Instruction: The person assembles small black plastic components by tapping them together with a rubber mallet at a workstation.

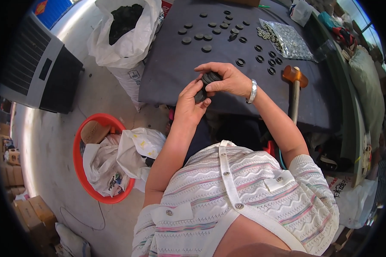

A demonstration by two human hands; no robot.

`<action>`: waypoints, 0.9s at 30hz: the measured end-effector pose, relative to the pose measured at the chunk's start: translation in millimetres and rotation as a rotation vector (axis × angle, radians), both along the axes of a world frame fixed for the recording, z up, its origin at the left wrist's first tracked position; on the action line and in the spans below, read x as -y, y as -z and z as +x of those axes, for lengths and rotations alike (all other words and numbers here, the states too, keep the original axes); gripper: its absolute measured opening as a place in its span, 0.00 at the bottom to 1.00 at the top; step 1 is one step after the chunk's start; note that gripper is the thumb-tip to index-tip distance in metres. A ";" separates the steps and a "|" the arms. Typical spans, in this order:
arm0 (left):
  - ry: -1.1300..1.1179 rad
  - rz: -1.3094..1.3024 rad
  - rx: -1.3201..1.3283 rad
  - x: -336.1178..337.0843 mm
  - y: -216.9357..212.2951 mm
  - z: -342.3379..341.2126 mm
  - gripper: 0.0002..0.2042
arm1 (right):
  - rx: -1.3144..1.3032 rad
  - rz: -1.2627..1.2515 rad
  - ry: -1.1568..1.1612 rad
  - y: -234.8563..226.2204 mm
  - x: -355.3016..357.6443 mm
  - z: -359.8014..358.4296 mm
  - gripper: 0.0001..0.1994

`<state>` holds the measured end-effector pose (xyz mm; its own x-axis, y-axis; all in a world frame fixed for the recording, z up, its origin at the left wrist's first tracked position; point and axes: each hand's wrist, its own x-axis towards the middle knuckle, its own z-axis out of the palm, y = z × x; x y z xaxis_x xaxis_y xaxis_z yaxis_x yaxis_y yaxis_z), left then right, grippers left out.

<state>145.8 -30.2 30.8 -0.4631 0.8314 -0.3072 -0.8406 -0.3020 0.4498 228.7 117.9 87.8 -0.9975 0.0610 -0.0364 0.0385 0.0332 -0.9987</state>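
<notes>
Several black round discs (211, 77) are bunched between my two hands, just above the table's near edge. My left hand (188, 103) is closed around the lower discs, its thumb against the dark pieces. From above, my right hand (232, 80) grips the upper ones between its thumb and fingers. Fingers partly cover the bunch. Beyond my hands, loose black discs (206, 49) lie scattered over the dark grey table (167, 64). Black rings with open centres (240, 62) lie to the right of them.
A mallet with an amber head (295, 76) lies at the right. Behind it are small metal rings (268, 36) and a clear bag of metal pieces (289, 40). At left stand a white sack (131, 51), a red tub of cloth-like material (78, 171) and a grey air cooler (38, 68).
</notes>
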 end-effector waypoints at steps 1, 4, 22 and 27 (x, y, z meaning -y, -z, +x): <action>-0.013 0.016 -0.024 2.7 3.5 -1.4 0.11 | -0.067 0.063 0.009 8.7 1.3 -5.7 0.23; -0.110 -0.039 -0.008 17.1 13.0 -3.8 0.11 | -0.145 0.332 0.053 17.9 7.7 -28.0 0.22; -0.273 -0.136 -0.024 99.8 42.7 9.2 0.11 | -0.237 1.179 0.151 50.2 12.3 -115.7 0.21; -0.240 -0.129 -0.078 89.3 39.2 9.5 0.11 | -0.483 1.079 0.171 84.8 -17.7 -114.1 0.21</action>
<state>155.3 -119.5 -8.4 -0.6685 0.6510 -0.3596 -0.7133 -0.4244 0.5577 114.6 135.6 3.0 -0.8698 -0.0370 0.4920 -0.2478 0.8950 -0.3709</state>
